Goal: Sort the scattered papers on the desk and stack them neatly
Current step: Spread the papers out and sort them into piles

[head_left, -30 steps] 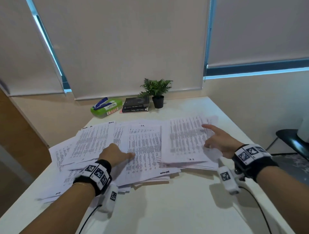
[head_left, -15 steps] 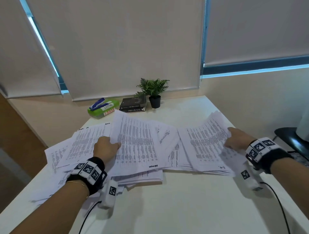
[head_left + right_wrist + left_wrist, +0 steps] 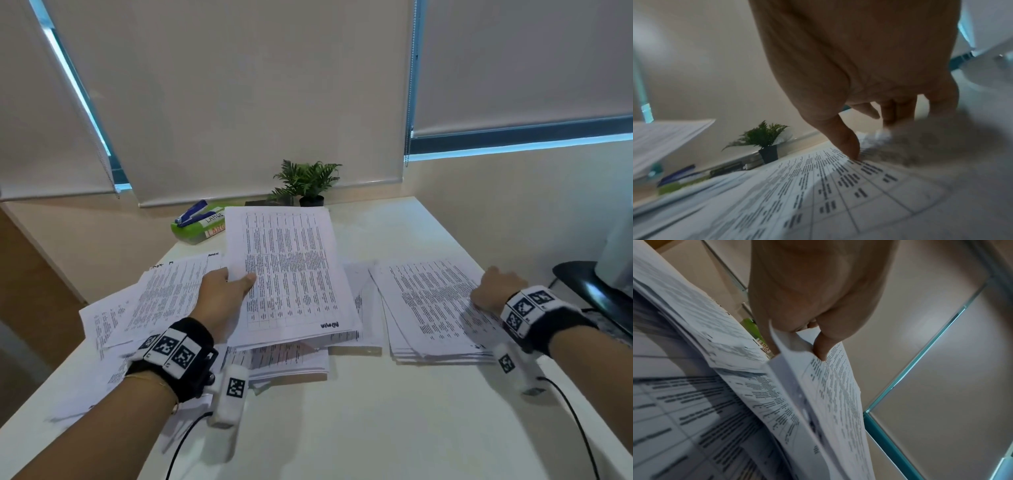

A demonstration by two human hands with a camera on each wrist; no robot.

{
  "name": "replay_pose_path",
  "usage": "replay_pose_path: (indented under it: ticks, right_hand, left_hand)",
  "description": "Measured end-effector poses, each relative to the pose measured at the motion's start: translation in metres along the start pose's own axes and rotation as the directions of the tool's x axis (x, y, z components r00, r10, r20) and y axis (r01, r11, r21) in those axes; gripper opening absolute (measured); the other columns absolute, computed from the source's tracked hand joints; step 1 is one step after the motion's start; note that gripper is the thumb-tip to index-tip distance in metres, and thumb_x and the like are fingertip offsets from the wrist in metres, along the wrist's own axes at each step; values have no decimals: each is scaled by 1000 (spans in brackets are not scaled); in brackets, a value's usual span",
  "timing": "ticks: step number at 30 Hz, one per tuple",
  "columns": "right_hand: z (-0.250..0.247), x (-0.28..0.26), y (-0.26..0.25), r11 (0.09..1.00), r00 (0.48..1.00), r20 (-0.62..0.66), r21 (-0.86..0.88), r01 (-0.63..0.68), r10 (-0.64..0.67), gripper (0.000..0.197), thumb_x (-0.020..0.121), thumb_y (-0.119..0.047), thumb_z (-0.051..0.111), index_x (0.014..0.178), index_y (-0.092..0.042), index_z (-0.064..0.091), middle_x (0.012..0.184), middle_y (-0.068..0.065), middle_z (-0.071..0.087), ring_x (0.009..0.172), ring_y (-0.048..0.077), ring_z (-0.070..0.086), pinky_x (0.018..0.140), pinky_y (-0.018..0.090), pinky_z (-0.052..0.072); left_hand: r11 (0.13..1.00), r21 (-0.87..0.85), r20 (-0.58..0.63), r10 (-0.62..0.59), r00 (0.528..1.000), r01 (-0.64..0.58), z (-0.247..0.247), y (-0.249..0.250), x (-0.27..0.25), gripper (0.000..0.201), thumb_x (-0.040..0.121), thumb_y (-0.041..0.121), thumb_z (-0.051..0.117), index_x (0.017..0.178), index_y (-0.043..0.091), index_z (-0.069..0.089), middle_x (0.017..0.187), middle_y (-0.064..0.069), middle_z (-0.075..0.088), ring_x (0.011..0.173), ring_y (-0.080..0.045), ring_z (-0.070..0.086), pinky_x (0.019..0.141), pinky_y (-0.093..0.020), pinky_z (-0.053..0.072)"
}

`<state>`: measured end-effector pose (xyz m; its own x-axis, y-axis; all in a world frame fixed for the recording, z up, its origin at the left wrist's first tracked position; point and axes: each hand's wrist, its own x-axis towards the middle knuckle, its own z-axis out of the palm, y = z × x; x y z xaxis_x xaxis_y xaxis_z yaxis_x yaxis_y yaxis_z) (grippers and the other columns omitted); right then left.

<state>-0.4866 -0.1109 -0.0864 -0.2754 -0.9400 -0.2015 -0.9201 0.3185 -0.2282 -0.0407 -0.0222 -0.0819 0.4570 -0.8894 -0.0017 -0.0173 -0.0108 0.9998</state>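
On desk (image 3: 359, 428) | left hand (image 3: 219, 298) pinches one sheaf (image 3: 291, 274) | right hand (image 3: 496, 289) fingers spread on one stack (image 3: 428, 308)

Supporting everything: white desk (image 3: 342, 428) | lying directly on it: scattered papers (image 3: 164, 301) at left and centre, a fanned paper stack (image 3: 431, 308) at right | sitting along the far edge: green box (image 3: 195, 229), small potted plant (image 3: 310, 180), dark books (image 3: 725, 168)

Drawn cream blinds (image 3: 260, 96) above a white desk (image 3: 342, 428).
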Motion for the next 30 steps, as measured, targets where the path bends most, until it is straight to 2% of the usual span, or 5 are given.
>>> replay_pose_path:
  ticks: [5, 12, 20, 27, 30]
  right_hand:
    - [2, -34, -51, 861, 948, -84, 399, 315, -307, 95, 85, -78, 55, 146, -6, 44, 150, 20, 48, 139, 38, 45, 112, 51, 41]
    - [50, -88, -148, 340, 795, 201, 940, 7, -573, 50, 86, -28, 84, 126, -10, 60, 124, 4, 71, 121, 25, 66, 110, 54, 48]
    - [108, -95, -188, 359, 880, 111, 931, 70, -461, 50, 76, -11, 91, 121, -14, 69, 113, 2, 77, 104, 24, 74, 99, 48, 58]
    - [121, -89, -197, 512, 862, 132, 844, 161, -489, 65, 73, -20, 81, 132, -15, 53, 120, 5, 68, 111, 27, 66, 96, 44, 56]
    - [120, -91, -193, 481, 875, 138, 869, 118, -464, 68, 83, -1, 76, 141, -13, 44, 127, 7, 63, 115, 27, 63, 82, 32, 53]
  left_hand:
    - [999, -30, 100, -26, 995, 29, 16, 9, -9, 17, 103, 1, 62, 117, -4, 70, 110, -10, 81, 98, -22, 80, 89, -36, 63]
    - [994, 82, 204, -81, 976, 66, 11, 11, -22, 19, 99, 2, 69, 118, 5, 71, 110, -11, 81, 100, -30, 79, 91, -50, 64]
    - [936, 341, -6, -90, 996, 87, -62, -2, 6, 30, 94, 18, 79, 121, 16, 66, 112, -15, 72, 88, -24, 68, 72, -31, 57]
    - [424, 822, -345, -159, 925, 380, -161, -23, 47, 75, 83, 64, 69, 137, 13, 60, 151, -18, 52, 140, -42, 45, 116, -50, 40]
    - [479, 752, -404, -207, 891, 453, -182, -21, 51, 67, 90, 60, 73, 113, -2, 68, 140, -26, 61, 130, -43, 56, 107, -48, 48]
